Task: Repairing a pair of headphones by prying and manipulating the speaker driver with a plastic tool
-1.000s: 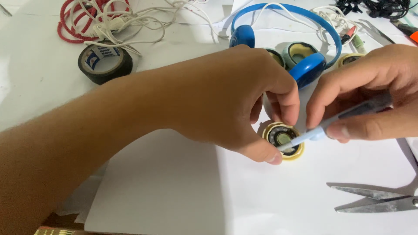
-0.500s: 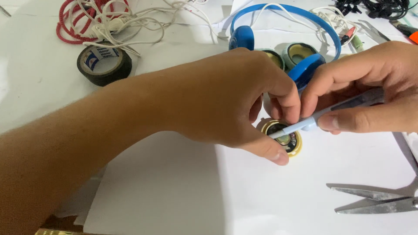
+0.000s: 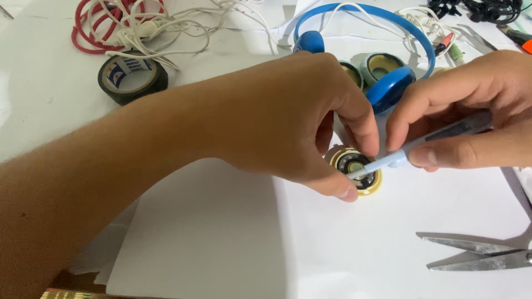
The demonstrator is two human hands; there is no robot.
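The left hand [image 3: 288,116] pinched a small round speaker driver [image 3: 357,171] against the white paper [image 3: 221,243], while the right hand [image 3: 476,116] gripped a pale-tipped tool [image 3: 388,161] touching its centre. The blue headphones [image 3: 388,50] lay dismantled behind; reassembly looked unfinished.

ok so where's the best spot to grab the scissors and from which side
Take the scissors by the handle end, which runs out of view past the right edge, coming from the right. They lie flat on the white paper with blades slightly parted and tips pointing left, so a grip there likely stays clear of the points.
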